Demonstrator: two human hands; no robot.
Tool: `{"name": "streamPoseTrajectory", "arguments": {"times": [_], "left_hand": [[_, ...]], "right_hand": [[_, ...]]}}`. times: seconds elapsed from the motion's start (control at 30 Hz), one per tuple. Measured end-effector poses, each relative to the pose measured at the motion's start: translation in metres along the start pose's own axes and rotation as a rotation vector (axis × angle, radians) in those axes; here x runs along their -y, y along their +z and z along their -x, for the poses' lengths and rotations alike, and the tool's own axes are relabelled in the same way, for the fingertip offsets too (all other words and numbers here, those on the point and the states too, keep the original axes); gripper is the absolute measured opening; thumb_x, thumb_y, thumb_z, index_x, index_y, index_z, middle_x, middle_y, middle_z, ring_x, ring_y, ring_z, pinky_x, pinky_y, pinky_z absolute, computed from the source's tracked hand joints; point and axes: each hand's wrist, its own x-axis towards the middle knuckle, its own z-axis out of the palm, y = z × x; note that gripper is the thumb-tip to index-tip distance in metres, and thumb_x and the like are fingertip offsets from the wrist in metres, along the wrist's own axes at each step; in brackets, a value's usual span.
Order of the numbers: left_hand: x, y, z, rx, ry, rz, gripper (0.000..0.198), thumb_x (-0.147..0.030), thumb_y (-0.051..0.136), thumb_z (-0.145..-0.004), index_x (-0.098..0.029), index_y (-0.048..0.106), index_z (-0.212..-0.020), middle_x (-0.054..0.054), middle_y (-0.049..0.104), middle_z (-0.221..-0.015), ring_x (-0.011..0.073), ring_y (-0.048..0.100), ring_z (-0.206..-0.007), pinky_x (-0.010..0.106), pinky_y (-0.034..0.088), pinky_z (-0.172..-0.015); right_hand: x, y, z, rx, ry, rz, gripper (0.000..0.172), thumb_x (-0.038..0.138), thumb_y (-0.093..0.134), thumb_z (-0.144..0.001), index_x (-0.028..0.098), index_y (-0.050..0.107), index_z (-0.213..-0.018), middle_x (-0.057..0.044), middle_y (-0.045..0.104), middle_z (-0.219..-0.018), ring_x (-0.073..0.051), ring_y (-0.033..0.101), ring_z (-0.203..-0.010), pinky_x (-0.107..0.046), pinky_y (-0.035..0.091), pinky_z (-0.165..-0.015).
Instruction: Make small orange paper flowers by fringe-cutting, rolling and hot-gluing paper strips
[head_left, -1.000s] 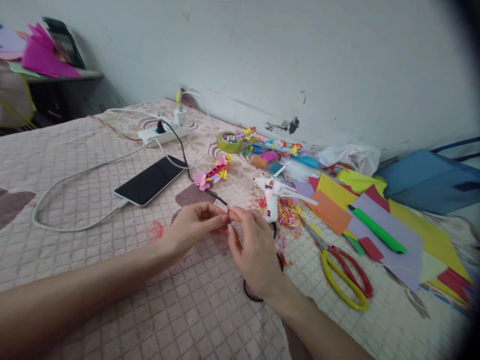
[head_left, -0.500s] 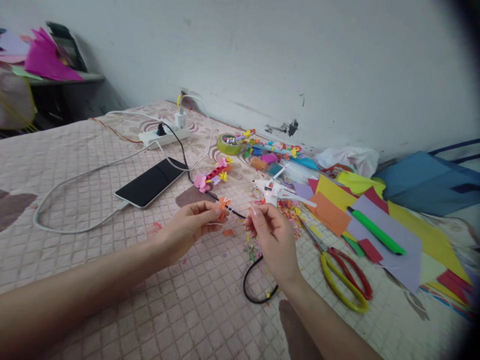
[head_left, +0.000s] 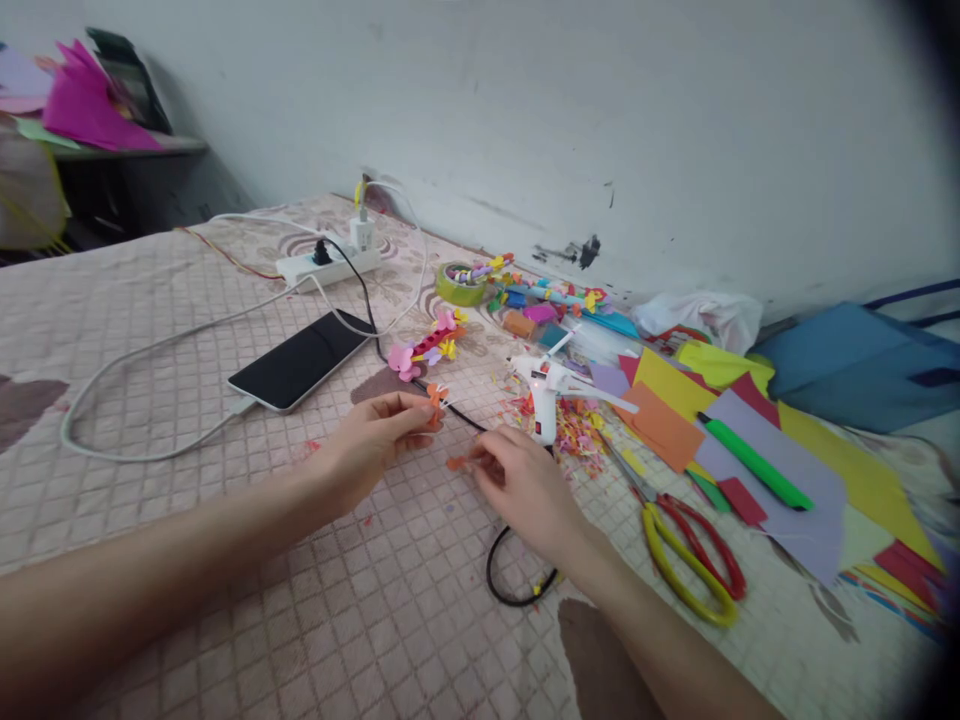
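Note:
My left hand (head_left: 371,443) pinches a small orange paper flower on a thin white stick (head_left: 436,397), held just above the quilted cloth. My right hand (head_left: 517,484) is low on the cloth, its fingertips closed on a small orange paper piece (head_left: 455,463). A white glue gun (head_left: 546,392) with a red light stands just beyond my right hand, its black cord (head_left: 504,570) looping under my right wrist.
A phone (head_left: 301,360) on a white cable lies at the left, a power strip (head_left: 326,266) behind it. Yellow-and-red scissors (head_left: 686,545), a green marker (head_left: 754,459), coloured paper sheets (head_left: 780,450), paper scraps (head_left: 574,425), green tape (head_left: 459,285) and finished paper flowers (head_left: 427,346) lie to the right and back.
My hands have come apart. The right hand dropped from beside the flower down to the cloth and closed on the loose orange piece; the left hand keeps the flower stick raised.

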Motion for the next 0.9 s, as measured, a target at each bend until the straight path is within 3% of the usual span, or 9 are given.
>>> {"name": "streamPoseTrajectory", "arguments": {"times": [0.17, 0.3, 0.4, 0.5, 0.63, 0.7, 0.8, 0.9], "left_hand": [[0.003, 0.000, 0.001, -0.003, 0.016, -0.041, 0.015, -0.026, 0.074, -0.067, -0.016, 0.063, -0.070, 0.001, 0.063, -0.075, 0.0109, 0.057, -0.072, 0.024, 0.044, -0.069], [0.003, 0.001, 0.002, -0.001, 0.014, -0.049, 0.016, -0.026, 0.074, -0.067, -0.016, 0.063, -0.072, 0.001, 0.063, -0.075, 0.0111, 0.057, -0.073, 0.025, 0.044, -0.071], [0.002, 0.002, 0.003, 0.004, 0.002, -0.050, 0.016, -0.026, 0.073, -0.068, -0.015, 0.062, -0.072, 0.001, 0.063, -0.076, 0.0105, 0.057, -0.073, 0.024, 0.044, -0.070], [0.002, 0.003, 0.003, 0.000, -0.008, -0.044, 0.016, -0.026, 0.073, -0.068, -0.015, 0.062, -0.071, 0.001, 0.063, -0.076, 0.0100, 0.056, -0.072, 0.023, 0.043, -0.069], [0.002, 0.003, 0.003, -0.003, -0.001, -0.049, 0.015, -0.026, 0.073, -0.068, -0.015, 0.062, -0.072, 0.001, 0.063, -0.077, 0.0102, 0.056, -0.073, 0.022, 0.043, -0.068], [0.003, 0.003, 0.002, -0.001, 0.006, -0.058, 0.015, -0.026, 0.072, -0.069, -0.016, 0.062, -0.071, 0.000, 0.063, -0.077, 0.0105, 0.056, -0.073, 0.023, 0.043, -0.068], [0.005, 0.002, 0.002, 0.008, 0.014, -0.070, 0.014, -0.027, 0.071, -0.070, -0.016, 0.062, -0.072, 0.000, 0.063, -0.077, 0.0104, 0.056, -0.073, 0.022, 0.043, -0.069], [0.006, 0.001, 0.002, 0.019, 0.011, -0.083, 0.014, -0.028, 0.070, -0.073, -0.017, 0.062, -0.075, 0.000, 0.063, -0.078, 0.0102, 0.056, -0.074, 0.022, 0.043, -0.069]], "right_hand": [[0.003, 0.009, -0.007, 0.007, 0.057, 0.041, 0.010, 0.016, 0.059, -0.080, 0.019, 0.054, -0.072, -0.002, 0.061, -0.077, -0.017, 0.056, -0.074, -0.029, 0.040, -0.067], [0.005, 0.007, -0.006, 0.045, 0.074, -0.088, 0.011, 0.010, 0.056, -0.077, 0.019, 0.055, -0.070, 0.001, 0.060, -0.070, -0.015, 0.055, -0.066, -0.026, 0.038, -0.061], [0.004, 0.000, 0.001, 0.001, 0.047, -0.162, 0.011, 0.012, 0.053, -0.080, 0.019, 0.057, -0.073, 0.001, 0.061, -0.070, -0.014, 0.055, -0.066, -0.025, 0.039, -0.061], [-0.005, -0.007, 0.010, -0.138, 0.078, -0.159, 0.014, 0.019, 0.052, -0.085, 0.019, 0.057, -0.071, 0.001, 0.058, -0.067, -0.013, 0.053, -0.061, -0.024, 0.038, -0.058], [-0.038, -0.016, 0.020, -0.458, 0.238, -0.025, 0.021, 0.035, 0.059, -0.081, 0.020, 0.053, -0.069, 0.003, 0.050, -0.059, -0.013, 0.047, -0.053, -0.025, 0.037, -0.054], [-0.055, -0.019, 0.018, -0.591, 0.272, 0.070, 0.025, 0.043, 0.061, -0.078, 0.019, 0.054, -0.078, -0.001, 0.056, -0.070, -0.017, 0.052, -0.062, -0.029, 0.041, -0.061], [-0.072, -0.023, 0.003, -0.536, 0.206, 0.200, 0.036, 0.050, 0.058, -0.078, 0.016, 0.058, -0.088, -0.010, 0.063, -0.084, -0.026, 0.057, -0.082, -0.037, 0.042, -0.075], [-0.076, -0.022, -0.020, -0.415, 0.211, 0.178, 0.034, 0.049, 0.057, -0.077, 0.015, 0.062, -0.085, -0.010, 0.066, -0.078, -0.026, 0.059, -0.074, -0.035, 0.042, -0.067]]}}
